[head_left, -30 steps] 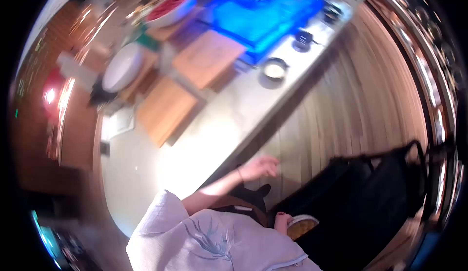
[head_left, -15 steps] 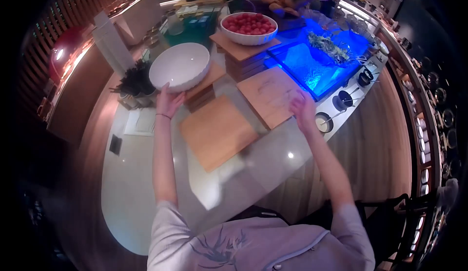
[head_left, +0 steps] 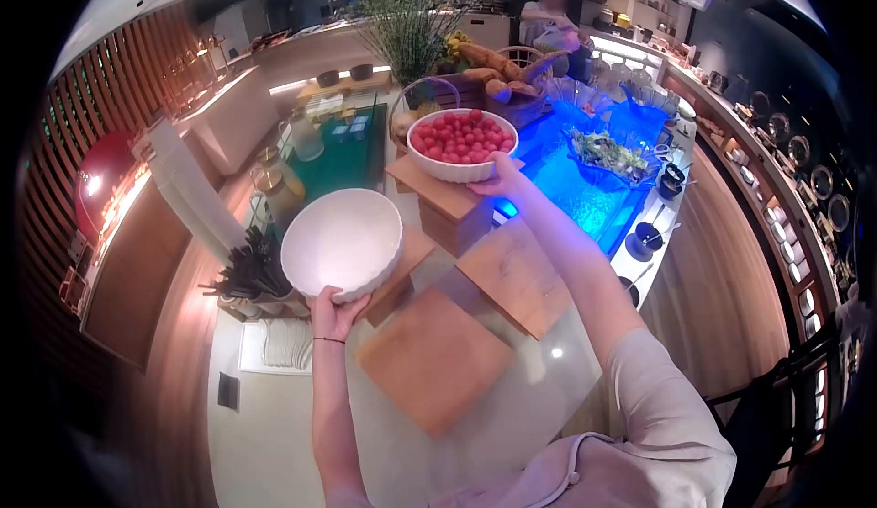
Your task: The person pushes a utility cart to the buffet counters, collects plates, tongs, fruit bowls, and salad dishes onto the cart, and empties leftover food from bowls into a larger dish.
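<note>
White glaze is shining across the inside of the fluted serving bowl (head_left: 343, 238), which is sitting over a wooden riser (head_left: 407, 264) towards the worktop's (head_left: 274, 435) left edge. The left hand (head_left: 336, 313) is pinching its near rim narrowly, thumb at the lip and fingers curling under the wall – a hold that is probably steadying the bowl from its nearest side. Whether the base is resting flat, I cannot tell.

The right hand (head_left: 497, 177) is holding the tomato bowl (head_left: 446, 169) by its near right side, its fingers closing around rim and wall. Red cherry tomatoes (head_left: 463, 136) are heaping up inside it, and a taller wooden stack (head_left: 449, 220) is bearing it, farther from the worktop's near edge; the height is presumably making the contents easier to see and reach.

A square wooden block (head_left: 436, 357) is standing between the two arms, nearer the near edge. Along the right edge, a spooned black pot (head_left: 649, 237) is standing beside the blue-lit basin (head_left: 598, 220) – presumably there for easy dipping – while salad leaves (head_left: 610, 154) are lying above the basin.
</note>
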Action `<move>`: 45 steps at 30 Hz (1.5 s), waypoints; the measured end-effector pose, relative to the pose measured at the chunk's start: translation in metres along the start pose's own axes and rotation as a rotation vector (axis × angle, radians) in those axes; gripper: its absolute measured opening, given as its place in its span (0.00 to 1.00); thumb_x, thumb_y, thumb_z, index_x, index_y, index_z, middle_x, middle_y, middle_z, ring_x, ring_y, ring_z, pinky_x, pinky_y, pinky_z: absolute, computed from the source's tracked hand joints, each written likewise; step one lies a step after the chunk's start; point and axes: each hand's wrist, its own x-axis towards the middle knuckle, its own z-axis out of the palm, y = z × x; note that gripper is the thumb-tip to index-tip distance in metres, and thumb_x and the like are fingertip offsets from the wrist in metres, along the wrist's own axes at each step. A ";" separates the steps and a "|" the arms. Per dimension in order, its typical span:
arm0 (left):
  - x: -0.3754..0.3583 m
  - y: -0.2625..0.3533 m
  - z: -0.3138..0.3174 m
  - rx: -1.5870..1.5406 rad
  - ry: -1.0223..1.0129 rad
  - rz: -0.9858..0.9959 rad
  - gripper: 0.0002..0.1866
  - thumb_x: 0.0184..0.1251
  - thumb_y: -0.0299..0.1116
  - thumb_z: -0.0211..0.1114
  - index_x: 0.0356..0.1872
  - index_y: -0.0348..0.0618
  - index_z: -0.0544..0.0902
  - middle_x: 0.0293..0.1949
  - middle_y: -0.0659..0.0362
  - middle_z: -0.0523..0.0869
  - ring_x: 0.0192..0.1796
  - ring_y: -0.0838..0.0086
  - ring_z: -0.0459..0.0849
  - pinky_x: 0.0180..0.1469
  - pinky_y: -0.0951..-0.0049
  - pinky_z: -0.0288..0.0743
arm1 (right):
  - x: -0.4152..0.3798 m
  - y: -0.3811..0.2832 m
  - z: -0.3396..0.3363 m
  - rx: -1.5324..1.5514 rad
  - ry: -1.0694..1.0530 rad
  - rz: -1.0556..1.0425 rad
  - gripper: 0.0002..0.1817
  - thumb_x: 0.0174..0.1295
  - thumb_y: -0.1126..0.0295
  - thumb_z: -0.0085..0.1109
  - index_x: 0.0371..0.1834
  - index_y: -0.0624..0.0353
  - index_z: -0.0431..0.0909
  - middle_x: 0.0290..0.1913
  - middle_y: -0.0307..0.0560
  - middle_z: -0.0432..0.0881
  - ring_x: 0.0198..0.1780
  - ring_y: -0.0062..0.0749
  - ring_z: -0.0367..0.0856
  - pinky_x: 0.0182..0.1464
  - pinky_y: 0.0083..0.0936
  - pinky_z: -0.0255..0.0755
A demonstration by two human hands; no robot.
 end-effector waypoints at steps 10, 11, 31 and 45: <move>-0.036 -0.004 -0.009 -0.026 -0.033 -0.117 0.34 0.43 0.22 0.50 0.57 0.34 0.51 0.54 0.42 0.61 0.55 0.44 0.64 0.49 0.43 0.71 | 0.018 0.008 -0.014 -0.014 -0.304 -0.086 0.31 0.44 0.71 0.41 0.59 0.56 0.56 0.60 0.55 0.58 0.60 0.54 0.57 0.55 0.55 0.60; -0.053 -0.012 -0.015 -0.029 0.008 -0.135 0.34 0.43 0.22 0.50 0.57 0.34 0.51 0.54 0.42 0.61 0.55 0.44 0.64 0.49 0.43 0.71 | 0.024 0.011 -0.024 -0.051 -0.405 -0.084 0.36 0.40 0.71 0.43 0.60 0.57 0.52 0.61 0.56 0.56 0.61 0.55 0.56 0.55 0.57 0.59; -0.205 -0.104 0.012 0.147 0.082 -0.254 0.40 0.41 0.17 0.46 0.61 0.42 0.43 0.51 0.38 0.64 0.40 0.43 0.77 0.27 0.57 0.83 | -0.254 0.080 -0.146 -0.310 -0.174 0.087 0.27 0.34 0.70 0.46 0.46 0.65 0.66 0.43 0.57 0.73 0.41 0.50 0.75 0.37 0.49 0.74; -0.195 -0.119 0.011 0.376 0.379 0.021 0.33 0.64 0.55 0.32 0.64 0.42 0.47 0.65 0.51 0.50 0.64 0.50 0.55 0.59 0.42 0.50 | -0.248 0.158 -0.139 -0.436 -0.435 0.274 0.25 0.41 0.72 0.43 0.48 0.65 0.64 0.40 0.52 0.75 0.39 0.40 0.77 0.40 0.42 0.74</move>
